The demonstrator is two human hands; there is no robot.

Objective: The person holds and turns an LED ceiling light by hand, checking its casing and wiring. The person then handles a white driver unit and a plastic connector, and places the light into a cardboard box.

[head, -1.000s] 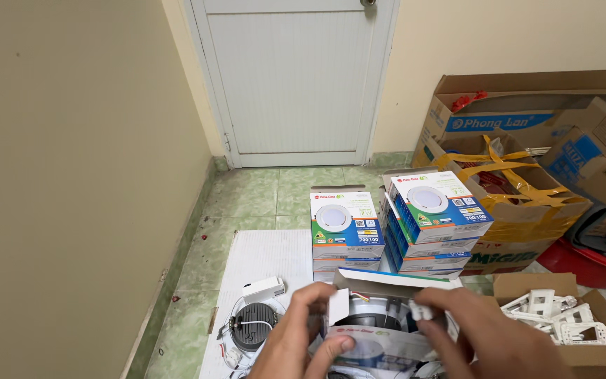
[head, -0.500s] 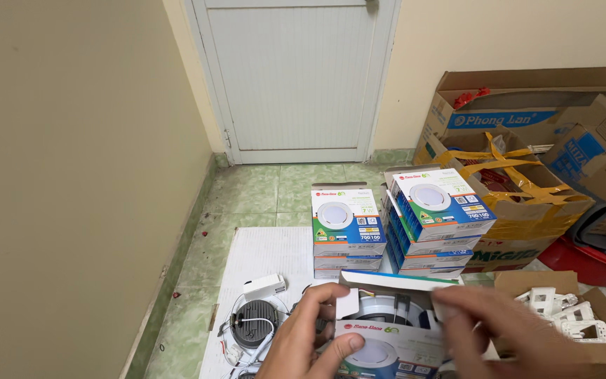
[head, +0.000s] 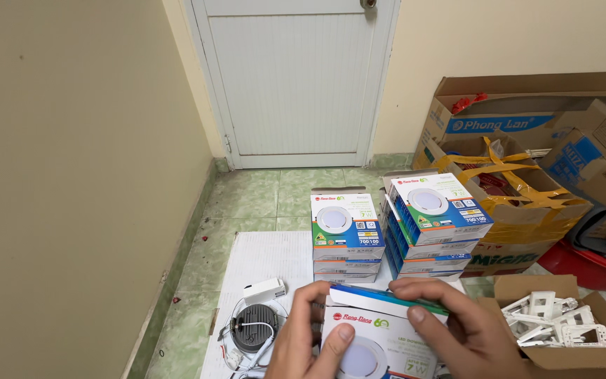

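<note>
Gripping the near light-fitting box point(head: 380, 337) at its sides, the left hand point(head: 310, 337) and right hand point(head: 457, 326) are both closed round thin, light-looking, crushable card.

Your left hand point(head: 310, 337) grips the left side of the light box point(head: 376, 337), thumb pressed on its front face. Your right hand point(head: 457, 326) lies across the box's top flap, fingers point(head: 422, 289) stretched flat along the edge.

Storeroom corner, stacked lamp boxes point(head: 348, 231), cardboard cartons point(head: 527, 203), tiled floor point(head: 261, 196), shut door point(head: 296, 77)
</note>
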